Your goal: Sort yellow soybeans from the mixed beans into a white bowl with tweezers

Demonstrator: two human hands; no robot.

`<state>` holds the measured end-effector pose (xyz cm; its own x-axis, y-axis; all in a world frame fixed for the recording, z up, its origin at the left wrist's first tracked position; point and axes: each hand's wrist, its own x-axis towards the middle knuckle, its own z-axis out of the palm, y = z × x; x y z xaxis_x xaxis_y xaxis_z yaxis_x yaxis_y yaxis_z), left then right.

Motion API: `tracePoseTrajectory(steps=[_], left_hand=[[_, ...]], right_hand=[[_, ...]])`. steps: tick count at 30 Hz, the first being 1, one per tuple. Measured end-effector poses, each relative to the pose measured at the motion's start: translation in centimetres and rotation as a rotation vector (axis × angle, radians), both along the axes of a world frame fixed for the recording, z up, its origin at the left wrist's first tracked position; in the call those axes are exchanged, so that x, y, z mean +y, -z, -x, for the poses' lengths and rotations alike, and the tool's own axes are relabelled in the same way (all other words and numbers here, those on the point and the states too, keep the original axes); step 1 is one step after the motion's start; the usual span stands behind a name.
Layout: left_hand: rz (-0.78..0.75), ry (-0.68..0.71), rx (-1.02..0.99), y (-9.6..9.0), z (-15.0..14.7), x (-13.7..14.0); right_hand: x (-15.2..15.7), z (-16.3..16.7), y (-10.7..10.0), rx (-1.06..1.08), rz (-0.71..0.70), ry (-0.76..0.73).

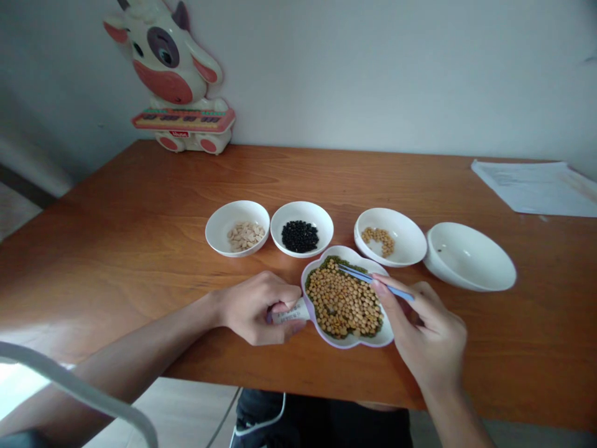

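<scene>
My left hand (265,308) is closed round the labelled handle of a flower-shaped dish (389,336) with a lilac rim. Yellow soybeans (342,298) fill most of the dish, and small green beans (359,266) show along its edges. Between the fingers of my right hand (426,326) is a pair of blue tweezers (398,292), slanting over the dish with the tips at the beans near the far side. Whether the tips grip a bean is too small to tell. Just behind the dish, a white bowl (405,239) holds some soybeans.
Left of it stand a bowl (217,233) with pale flat seeds and a bowl (324,214) with black beans. A fourth bowl (485,261) at the right has a tiny dark speck inside. Papers (536,186) lie back right; a cow-shaped toy keyboard (186,121) stands back left.
</scene>
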<state>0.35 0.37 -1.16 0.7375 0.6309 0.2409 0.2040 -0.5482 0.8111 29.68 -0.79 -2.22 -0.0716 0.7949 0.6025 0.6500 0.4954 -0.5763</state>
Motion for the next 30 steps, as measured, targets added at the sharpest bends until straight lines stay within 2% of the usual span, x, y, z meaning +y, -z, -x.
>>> tracePoseTrajectory(steps=[5,13,19,23,25,28,30], left_hand=[[-0.005,0.002,-0.01,-0.1,-0.1,0.0],[-0.012,-0.003,0.0,0.0,0.0,0.0],[-0.008,0.0,0.0,0.2,0.1,0.0],[-0.005,0.002,-0.001,0.3,0.1,-0.1],[-0.01,0.002,0.003,0.2,0.1,0.0],[-0.008,0.003,0.007,0.2,0.1,0.0],[-0.001,0.002,0.006,0.2,0.1,0.0]], right_hand=[[0.3,0.1,0.1,0.022,0.068,-0.053],[0.2,0.1,0.0,0.025,0.069,-0.023],[0.2,0.1,0.0,0.028,0.055,0.0],[0.0,0.1,-0.3,0.002,-0.009,0.026],[-0.2,-0.1,-0.3,-0.008,-0.068,0.062],[-0.3,-0.6,0.0,0.062,-0.177,0.208],[-0.1,-0.9,0.3,0.127,-0.179,0.288]])
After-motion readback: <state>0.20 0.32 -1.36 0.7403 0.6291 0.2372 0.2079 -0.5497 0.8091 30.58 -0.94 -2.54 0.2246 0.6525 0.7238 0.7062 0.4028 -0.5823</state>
